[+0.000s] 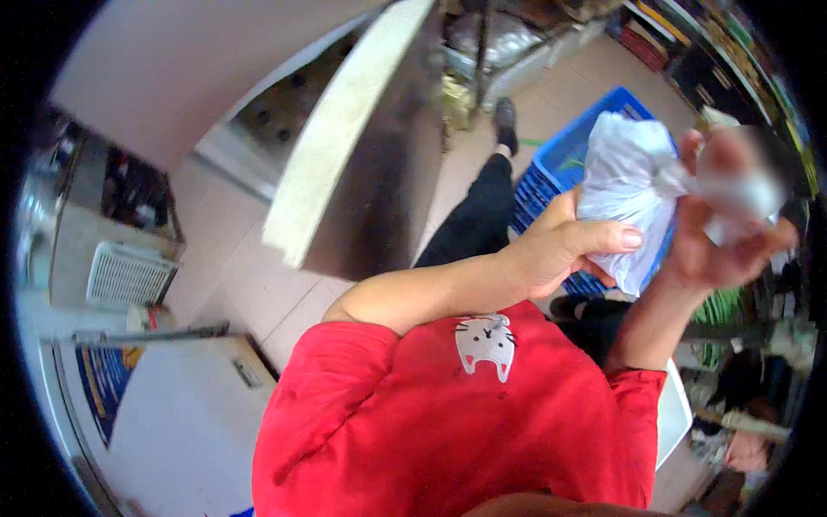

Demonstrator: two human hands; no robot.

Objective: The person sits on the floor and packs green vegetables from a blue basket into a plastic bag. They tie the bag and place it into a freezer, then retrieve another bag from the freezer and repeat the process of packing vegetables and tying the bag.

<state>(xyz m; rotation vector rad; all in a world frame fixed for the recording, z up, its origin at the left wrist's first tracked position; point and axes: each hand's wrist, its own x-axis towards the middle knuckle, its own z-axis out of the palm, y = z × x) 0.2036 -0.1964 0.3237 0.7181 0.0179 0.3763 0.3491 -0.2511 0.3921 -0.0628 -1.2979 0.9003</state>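
Note:
A filled, whitish translucent plastic bag [623,187] is held up before my chest, its top gathered into a twisted neck. My left hand [562,242] grips the body of the bag from the left, thumb lying across its lower part. At the right, my right hand [717,239] is at the twisted neck, with loose plastic among its fingers. A round blur hides part of that hand and the end of the bag. What the bag contains cannot be made out. Beneath the bag on the floor is a blue plastic crate [546,155] with something green inside.
A large brown panel with a pale edge [349,129] rises left of my legs. Shelves with goods [730,77] line the right. Green bundled vegetables [720,307] lie below my right hand. A white cabinet-like box [187,400] stands lower left, a white slatted grille [129,274] above it.

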